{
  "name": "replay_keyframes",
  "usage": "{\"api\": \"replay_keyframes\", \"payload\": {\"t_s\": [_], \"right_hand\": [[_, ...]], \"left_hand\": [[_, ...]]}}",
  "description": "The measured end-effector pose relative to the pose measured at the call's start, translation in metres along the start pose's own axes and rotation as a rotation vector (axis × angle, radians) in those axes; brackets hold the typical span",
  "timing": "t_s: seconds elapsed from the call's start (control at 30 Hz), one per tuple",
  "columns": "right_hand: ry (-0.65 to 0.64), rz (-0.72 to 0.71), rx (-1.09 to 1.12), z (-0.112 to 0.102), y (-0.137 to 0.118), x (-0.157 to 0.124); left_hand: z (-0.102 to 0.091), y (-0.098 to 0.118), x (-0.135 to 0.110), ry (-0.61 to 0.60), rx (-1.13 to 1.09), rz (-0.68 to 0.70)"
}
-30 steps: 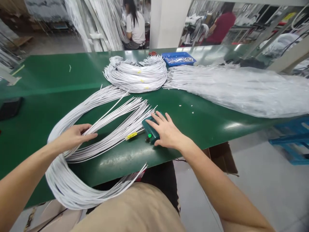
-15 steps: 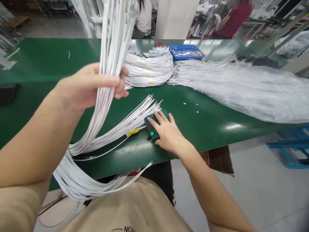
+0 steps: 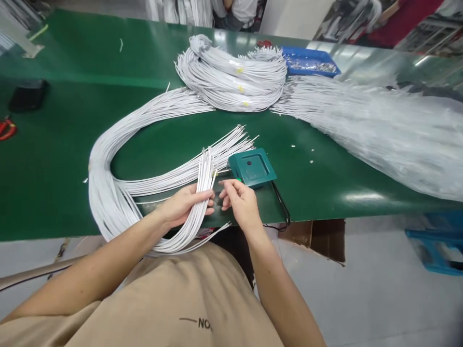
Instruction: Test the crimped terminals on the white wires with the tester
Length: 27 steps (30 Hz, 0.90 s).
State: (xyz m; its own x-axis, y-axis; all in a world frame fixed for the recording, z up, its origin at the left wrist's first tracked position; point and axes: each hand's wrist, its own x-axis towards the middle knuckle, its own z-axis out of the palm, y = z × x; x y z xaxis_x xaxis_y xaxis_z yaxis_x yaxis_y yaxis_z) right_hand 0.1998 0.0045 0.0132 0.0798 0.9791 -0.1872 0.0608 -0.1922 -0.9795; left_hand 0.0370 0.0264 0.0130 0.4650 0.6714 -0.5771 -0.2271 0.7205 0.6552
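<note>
My left hand (image 3: 184,206) is closed around a bundle of thin white wires (image 3: 203,180) near the table's front edge, their ends pointing up and away from me. My right hand (image 3: 239,202) hovers just to the right of that bundle with fingers curled and slightly apart, holding nothing that I can make out. A small teal box with a black button (image 3: 252,166) sits right behind my right hand, a black cable running from it off the table edge. More white wires (image 3: 104,193) loop in a big arc to the left on the green table (image 3: 65,159).
A coiled pile of white wires with yellow tags (image 3: 235,77) lies at the back. A blue tray of small metal parts (image 3: 311,61) stands behind it. A long clear bag of wires (image 3: 390,135) fills the right side. A black object (image 3: 28,95) and red tool (image 3: 6,128) lie far left.
My left hand has come down from its raised position, and the wire bundle is now held low at the table edge. My right hand has left the teal box and moved beside the bundle.
</note>
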Motion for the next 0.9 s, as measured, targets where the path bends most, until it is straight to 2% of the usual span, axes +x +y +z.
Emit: {"api": "replay_keyframes", "payload": {"t_s": [0.1, 0.2, 0.3, 0.5, 0.67, 0.73, 0.9], "right_hand": [[0.027, 0.030, 0.098, 0.012, -0.004, 0.008], [0.044, 0.030, 0.092, 0.019, -0.011, 0.013], [0.047, 0.025, 0.134, 0.026, -0.011, 0.013], [-0.059, 0.127, 0.405, 0.040, 0.000, 0.016], [0.024, 0.191, 0.666, 0.039, -0.009, 0.032], [0.033, 0.162, 0.634, 0.037, -0.012, 0.034], [0.102, 0.079, 0.338, 0.038, -0.002, 0.025]], "left_hand": [[0.001, -0.003, -0.006, -0.011, 0.035, 0.024], [0.001, -0.005, -0.008, -0.008, 0.054, 0.035], [-0.006, -0.003, -0.005, 0.030, 0.017, 0.110], [-0.020, 0.004, 0.007, 0.006, 0.109, 0.266], [-0.025, 0.001, 0.005, 0.061, 0.262, 0.314], [-0.027, 0.002, 0.002, 0.104, 0.347, 0.333], [-0.032, 0.009, -0.003, 0.190, 0.489, 0.372]]}}
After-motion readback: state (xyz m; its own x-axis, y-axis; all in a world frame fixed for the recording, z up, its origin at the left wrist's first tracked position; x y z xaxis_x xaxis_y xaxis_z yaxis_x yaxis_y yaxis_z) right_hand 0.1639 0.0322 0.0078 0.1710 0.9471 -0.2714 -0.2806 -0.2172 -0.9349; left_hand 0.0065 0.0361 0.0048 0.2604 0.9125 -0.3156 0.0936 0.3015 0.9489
